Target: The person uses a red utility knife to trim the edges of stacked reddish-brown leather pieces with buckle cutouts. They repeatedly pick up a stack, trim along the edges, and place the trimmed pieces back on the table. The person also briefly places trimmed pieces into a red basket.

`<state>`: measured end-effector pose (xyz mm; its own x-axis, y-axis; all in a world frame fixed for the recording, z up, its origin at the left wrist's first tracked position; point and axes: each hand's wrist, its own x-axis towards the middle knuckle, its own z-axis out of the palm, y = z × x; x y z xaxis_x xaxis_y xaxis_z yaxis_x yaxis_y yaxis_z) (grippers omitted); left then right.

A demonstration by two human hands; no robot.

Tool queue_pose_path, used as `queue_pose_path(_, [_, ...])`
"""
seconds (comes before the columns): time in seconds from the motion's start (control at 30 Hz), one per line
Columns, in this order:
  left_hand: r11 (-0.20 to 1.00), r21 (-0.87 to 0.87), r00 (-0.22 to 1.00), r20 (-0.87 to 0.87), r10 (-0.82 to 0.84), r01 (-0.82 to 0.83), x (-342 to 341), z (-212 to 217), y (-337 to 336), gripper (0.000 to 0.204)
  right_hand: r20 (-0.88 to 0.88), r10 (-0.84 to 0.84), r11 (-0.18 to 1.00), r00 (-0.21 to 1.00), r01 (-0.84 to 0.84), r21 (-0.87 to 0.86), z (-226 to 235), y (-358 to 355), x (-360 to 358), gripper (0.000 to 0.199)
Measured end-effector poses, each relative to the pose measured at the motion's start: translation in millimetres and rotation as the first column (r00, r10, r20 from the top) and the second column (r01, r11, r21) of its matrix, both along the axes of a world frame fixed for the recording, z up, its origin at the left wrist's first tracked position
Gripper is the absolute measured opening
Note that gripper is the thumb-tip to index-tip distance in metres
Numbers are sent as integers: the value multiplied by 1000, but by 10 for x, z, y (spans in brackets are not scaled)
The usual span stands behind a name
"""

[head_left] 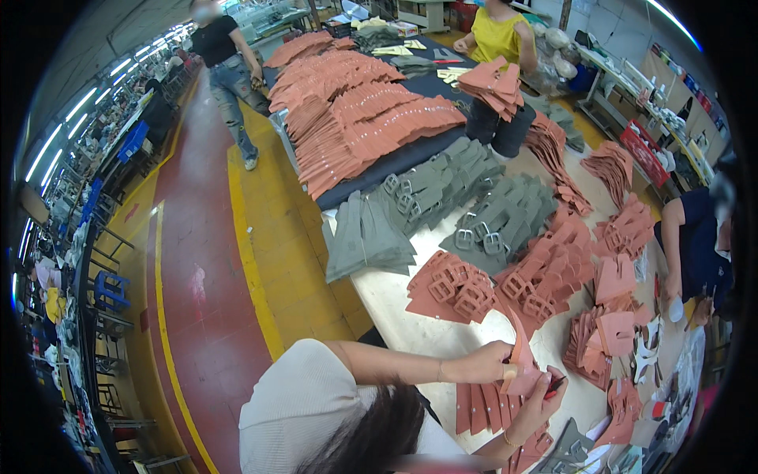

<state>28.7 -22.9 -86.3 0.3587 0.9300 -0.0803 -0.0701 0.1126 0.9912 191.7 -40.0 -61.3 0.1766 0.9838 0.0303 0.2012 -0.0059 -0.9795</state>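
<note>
My left hand (487,363) is closed on a salmon-coloured cut piece (519,347), which stands up from its fingers. It looks like a flat panel of leather or fabric. My right hand (542,404) is at the piece's lower end, closed around a small red and black tool (556,387) whose kind I cannot make out. Under my hands lies a fanned row of salmon panels (478,409) with small pale dots. Just beyond my left hand sits a bundle of salmon straps with covered buckles (456,288), beside a second buckled salmon bundle (545,272).
Grey-green buckled bundles (505,213) and grey-green panels (367,241) lie farther along the table (387,296). Long salmon stacks (355,118) fill the far end. Co-workers stand by the table: one in yellow (501,35), one in navy (695,245). Another person (225,63) is in the aisle.
</note>
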Motion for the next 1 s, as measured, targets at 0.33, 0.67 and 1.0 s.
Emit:
queue_pose_path(0.33, [979,-204,998,65,-2,15,-71,71,32,41,47,33,989,998,-39,142,-50,0,39,13])
queue_pose_path(0.67, [929,-368,956,281,88,23,-33,88,173,44,-40,124,984,991,-118,131,-227,52,266,9])
queue_pose_path(1.0, [880,-472,859,472,199,55,-118,5,283,41,31,285,924,958,-283,255,-236,119,327,45])
